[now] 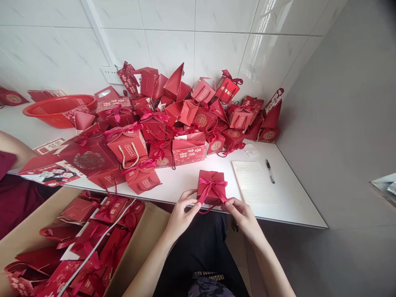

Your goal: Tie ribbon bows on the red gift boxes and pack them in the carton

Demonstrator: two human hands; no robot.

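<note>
A small red gift box (202,178) sits near the front edge of the white table (216,161), in front of me. Across its top lies a dark pink ribbon (213,185) tied in a bow. My left hand (187,208) pinches the ribbon's left end between thumb and fingers. On the other side, my right hand (239,210) pinches the right end. Both hands are close to the box's near side. A twisted red cord handle (204,212) hangs below the box, between the hands.
Many red gift boxes (188,154) are heaped along the wall. A red plastic basket (58,109) stands at the left. Right of my box lie a lined notepad (256,185) and a pen (270,171). A cardboard carton (148,231) holds more boxes. Another person's arm (14,150) shows at left.
</note>
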